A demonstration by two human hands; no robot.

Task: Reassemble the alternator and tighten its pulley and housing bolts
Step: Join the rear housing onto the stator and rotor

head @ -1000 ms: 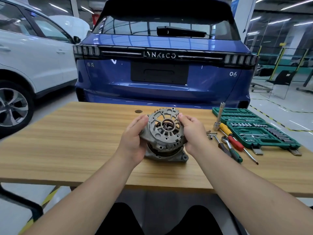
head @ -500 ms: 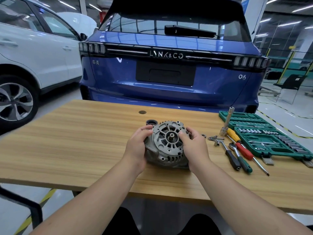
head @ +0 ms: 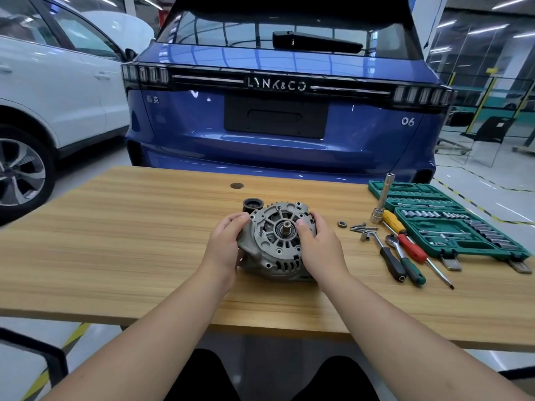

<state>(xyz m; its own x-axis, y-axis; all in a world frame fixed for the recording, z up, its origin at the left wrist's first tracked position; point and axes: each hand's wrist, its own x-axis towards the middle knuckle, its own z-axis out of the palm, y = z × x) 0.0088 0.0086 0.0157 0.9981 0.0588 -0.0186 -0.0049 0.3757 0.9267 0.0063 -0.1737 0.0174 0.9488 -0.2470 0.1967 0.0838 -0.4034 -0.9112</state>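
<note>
Alternator: grey cast-metal body, lying on the wooden table between the two hands, its round vented end face turned up toward the camera. The face has spoke-like ribs, slotted openings round its rim and small bolt holes. A mounting lug juts out on the side under the left hand.
Shaft: short stub standing out of the centre of the face, ringed by a dark bearing collar, bare, just beside the right thumb.
Left hand: grips the alternator's left edge, fingers curled round the rim and lug, thumb on top near the face.
Right hand: holds the right edge, thumb laid on the face next to the shaft, fingers wrapped over the far side.
Pulley: dark, cup-shaped, standing on the table just beyond the left hand's fingertips, behind the alternator and close to it.
Nut: small, loose on the table a little outward of the right hand.
Bolts: a few long thin ones lying together just beyond the nut.
Hand tools: further out from the right hand, a ratchet, a black-handled driver and a yellow-and-red screwdriver lie side by side; a socket extension stands upright.
Socket set: open green case, farthest from the right hand, at the table's edge.
Blue car: parked beyond the table, tail facing the person.
</note>
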